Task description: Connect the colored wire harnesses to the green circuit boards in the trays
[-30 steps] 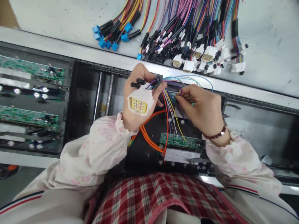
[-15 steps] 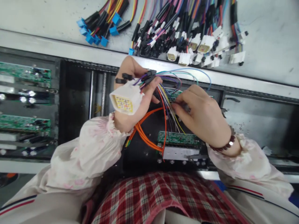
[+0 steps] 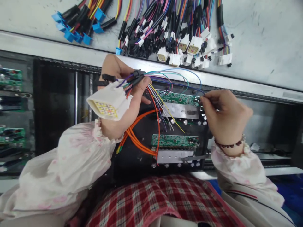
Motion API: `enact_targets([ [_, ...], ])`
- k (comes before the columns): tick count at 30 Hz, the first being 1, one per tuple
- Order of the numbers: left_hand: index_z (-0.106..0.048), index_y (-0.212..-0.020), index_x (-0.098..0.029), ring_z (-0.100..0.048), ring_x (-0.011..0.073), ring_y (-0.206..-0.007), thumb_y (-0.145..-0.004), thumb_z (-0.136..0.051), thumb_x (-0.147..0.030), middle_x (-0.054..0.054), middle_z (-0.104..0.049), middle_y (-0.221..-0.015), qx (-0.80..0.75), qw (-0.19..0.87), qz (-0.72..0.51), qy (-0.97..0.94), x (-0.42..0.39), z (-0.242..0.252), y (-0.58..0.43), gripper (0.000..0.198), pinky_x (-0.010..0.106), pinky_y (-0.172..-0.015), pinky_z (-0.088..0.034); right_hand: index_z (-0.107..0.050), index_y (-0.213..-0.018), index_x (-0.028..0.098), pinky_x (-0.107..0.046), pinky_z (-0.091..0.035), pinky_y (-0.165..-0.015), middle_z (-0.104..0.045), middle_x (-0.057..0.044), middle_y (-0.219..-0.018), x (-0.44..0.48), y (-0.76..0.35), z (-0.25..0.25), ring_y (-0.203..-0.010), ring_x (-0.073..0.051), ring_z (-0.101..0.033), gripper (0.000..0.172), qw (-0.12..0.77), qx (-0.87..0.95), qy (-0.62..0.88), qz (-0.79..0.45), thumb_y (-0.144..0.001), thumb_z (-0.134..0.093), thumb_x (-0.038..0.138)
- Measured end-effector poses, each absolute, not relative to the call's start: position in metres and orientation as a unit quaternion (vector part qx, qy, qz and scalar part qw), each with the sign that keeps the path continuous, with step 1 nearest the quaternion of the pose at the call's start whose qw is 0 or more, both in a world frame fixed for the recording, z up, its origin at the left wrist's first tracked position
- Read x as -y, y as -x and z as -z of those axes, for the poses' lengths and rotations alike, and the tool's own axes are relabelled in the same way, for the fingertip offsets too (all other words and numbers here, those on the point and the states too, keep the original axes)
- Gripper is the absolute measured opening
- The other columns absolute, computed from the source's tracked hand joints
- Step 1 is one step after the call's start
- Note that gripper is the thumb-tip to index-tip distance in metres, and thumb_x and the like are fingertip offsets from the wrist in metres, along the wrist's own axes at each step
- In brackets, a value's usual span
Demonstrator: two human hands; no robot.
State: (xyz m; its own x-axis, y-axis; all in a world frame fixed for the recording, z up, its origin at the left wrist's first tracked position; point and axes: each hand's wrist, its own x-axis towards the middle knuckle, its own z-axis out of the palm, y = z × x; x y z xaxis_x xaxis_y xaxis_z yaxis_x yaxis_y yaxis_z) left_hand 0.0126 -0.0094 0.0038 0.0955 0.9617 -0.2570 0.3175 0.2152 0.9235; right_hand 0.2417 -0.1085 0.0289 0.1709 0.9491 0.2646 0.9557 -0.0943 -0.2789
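Note:
My left hand (image 3: 119, 91) is closed round a wire harness with a big white connector (image 3: 109, 102), small black plugs and many coloured wires. Thin wires (image 3: 174, 77) loop from it to the right. My right hand (image 3: 223, 113) pinches the end of a blue wire at the right edge of the far green circuit board (image 3: 178, 98). A second green board (image 3: 175, 141) lies nearer me on the black fixture (image 3: 139, 157). Orange wires (image 3: 139, 137) hang below my left hand.
Several more harnesses (image 3: 170, 28) with white, black and blue connectors (image 3: 73, 30) lie on the grey table (image 3: 260, 37) beyond the metal rail (image 3: 236, 83). More green boards (image 3: 10, 75) sit in the conveyor at the left. A red plaid cloth (image 3: 151, 201) covers my lap.
My right hand has moved right from the wire bundle to the far board's right edge, drawing a blue wire out. The view has shifted, so everything sits further left.

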Motion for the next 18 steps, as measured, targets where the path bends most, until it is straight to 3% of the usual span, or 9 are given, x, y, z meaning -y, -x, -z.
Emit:
enact_targets([
  [6,-0.066,-0.076,-0.025,-0.065,0.0129,-0.054,-0.084,-0.074,-0.045,-0.001,-0.072,-0.088,-0.572,0.486,-0.344,-0.564,0.008,-0.013,-0.016,0.023,0.027,-0.044,-0.048,-0.067,-0.089,0.021,-0.028,-0.048,-0.061,-0.073,0.001,-0.079,0.11,-0.244,-0.025,-0.071,-0.015,-0.069,0.005,0.214,0.638,0.74,-0.007,-0.09,-0.063,0.023],
  [12,-0.073,-0.075,-0.021,-0.061,0.0079,-0.045,-0.086,-0.072,-0.043,-0.003,-0.073,-0.077,-0.584,0.48,-0.328,-0.566,0.009,-0.022,-0.018,0.025,0.023,-0.044,-0.046,-0.069,-0.09,0.022,-0.03,-0.048,-0.063,-0.073,0.0,-0.081,0.108,-0.247,-0.024,-0.074,-0.018,-0.07,0.007,0.208,0.617,0.756,-0.058,-0.09,-0.063,0.026],
  [18,-0.068,-0.069,-0.022,-0.067,0.0145,-0.049,-0.086,-0.074,-0.029,-0.003,-0.07,-0.068,-0.556,0.387,-0.343,-0.651,0.009,-0.032,-0.016,0.02,0.026,-0.037,-0.042,-0.069,-0.091,0.023,-0.032,-0.047,-0.062,-0.073,-0.001,-0.081,0.108,-0.247,-0.025,-0.074,-0.019,-0.069,0.007,0.197,0.62,0.758,-0.051,-0.089,-0.063,0.026],
])
